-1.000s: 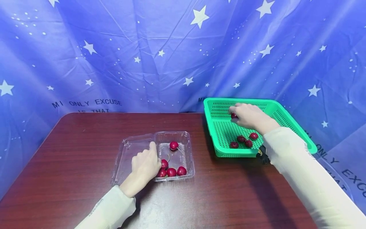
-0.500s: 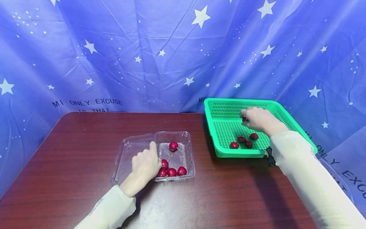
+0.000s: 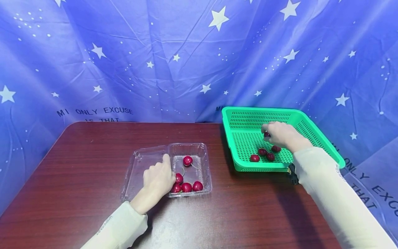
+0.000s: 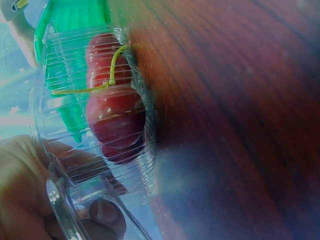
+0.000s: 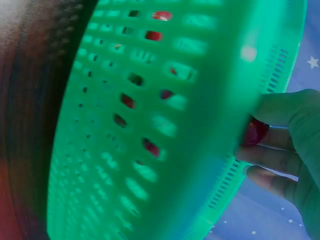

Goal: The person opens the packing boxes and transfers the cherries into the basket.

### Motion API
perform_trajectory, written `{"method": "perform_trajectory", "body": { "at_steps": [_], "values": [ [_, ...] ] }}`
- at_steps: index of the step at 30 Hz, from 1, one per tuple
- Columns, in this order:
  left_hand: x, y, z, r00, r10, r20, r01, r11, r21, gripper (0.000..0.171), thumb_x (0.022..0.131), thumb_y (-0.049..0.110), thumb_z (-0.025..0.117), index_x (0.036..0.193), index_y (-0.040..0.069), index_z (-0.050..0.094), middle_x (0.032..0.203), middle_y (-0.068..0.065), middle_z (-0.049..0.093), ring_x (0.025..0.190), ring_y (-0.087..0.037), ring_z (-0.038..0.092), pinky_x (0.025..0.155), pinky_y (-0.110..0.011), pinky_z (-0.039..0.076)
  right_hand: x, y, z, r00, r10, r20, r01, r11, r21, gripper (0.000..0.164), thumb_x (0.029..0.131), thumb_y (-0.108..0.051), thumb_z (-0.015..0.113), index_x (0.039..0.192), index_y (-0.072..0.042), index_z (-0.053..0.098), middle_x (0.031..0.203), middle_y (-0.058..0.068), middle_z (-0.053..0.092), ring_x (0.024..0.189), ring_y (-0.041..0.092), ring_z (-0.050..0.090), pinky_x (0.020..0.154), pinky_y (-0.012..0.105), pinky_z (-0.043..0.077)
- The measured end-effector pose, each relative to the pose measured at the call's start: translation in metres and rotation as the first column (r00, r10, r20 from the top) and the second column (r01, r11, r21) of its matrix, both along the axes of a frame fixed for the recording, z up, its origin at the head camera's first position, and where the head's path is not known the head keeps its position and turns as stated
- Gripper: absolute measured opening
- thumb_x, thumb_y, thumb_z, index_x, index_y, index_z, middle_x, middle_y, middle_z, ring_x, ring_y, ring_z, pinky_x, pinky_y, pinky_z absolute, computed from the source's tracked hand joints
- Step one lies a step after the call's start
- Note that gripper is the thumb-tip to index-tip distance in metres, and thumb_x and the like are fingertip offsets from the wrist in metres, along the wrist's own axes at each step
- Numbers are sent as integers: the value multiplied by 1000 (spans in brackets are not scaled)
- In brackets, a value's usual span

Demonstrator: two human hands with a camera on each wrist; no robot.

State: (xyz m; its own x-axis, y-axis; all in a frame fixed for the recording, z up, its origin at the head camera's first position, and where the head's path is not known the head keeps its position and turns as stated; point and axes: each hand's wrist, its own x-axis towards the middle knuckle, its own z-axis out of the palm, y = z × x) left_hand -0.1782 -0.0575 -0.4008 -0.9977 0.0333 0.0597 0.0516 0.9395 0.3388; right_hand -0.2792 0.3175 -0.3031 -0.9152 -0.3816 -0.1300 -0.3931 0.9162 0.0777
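Note:
In the head view my left hand [image 3: 158, 178] grips the hinge side of a clear plastic clamshell box [image 3: 207, 173], whose lid [image 3: 136, 173] lies folded back to the left. Inside the box several red cherries [image 3: 186, 187] sit along its near side, and one stemmed cherry [image 3: 187, 160] lies farther back. The left wrist view shows fingers [image 4: 102, 212] curled about the clear edge. My right hand [image 3: 284, 135] pinches a dark red cherry [image 3: 266, 134] over the green basket [image 3: 229, 145]. That held cherry [image 5: 256, 131] shows between thumb and fingers in the right wrist view.
Several dark cherries [image 3: 262, 151] lie on the basket's slotted floor, near its front wall. Both containers stand on a reddish-brown wooden table [image 3: 77, 155]. A blue curtain [image 3: 174, 79] with white stars hangs behind the table.
My right hand has moved right across the basket with its cherry, then slightly down and nearer. The stemmed cherry in the box has shifted slightly. My left hand stays in place.

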Motion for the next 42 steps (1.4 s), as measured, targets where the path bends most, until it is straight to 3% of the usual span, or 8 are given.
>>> {"method": "perform_trajectory", "body": {
  "at_steps": [6,28,42],
  "values": [
    [0,0,0,1000,1,8,-1,1000,-1,28,80,19,62,94,3,45,69,-22,67,63,-41,65,50,-51,49,4,3,-9,999,-25,42,25,1000,4,20,84,-9,70,101,-2,63,88,14,68,73,25,61,63,48,53],
    [-1,1,1,1000,9,28,-9,1000,-1,28,80,19,61,96,3,45,71,-22,68,64,-41,65,51,-51,49,6,18,-18,997,-53,63,54,998,-17,21,82,-9,71,101,-2,65,86,11,69,71,23,59,59,45,51],
    [-1,1,0,1000,9,16,-9,1000,0,28,80,19,61,96,3,45,71,-22,68,65,-41,65,51,-52,49,4,19,-25,997,-23,67,23,1000,8,22,82,-8,71,102,0,65,90,16,71,77,28,63,65,49,54]
  ]
}}
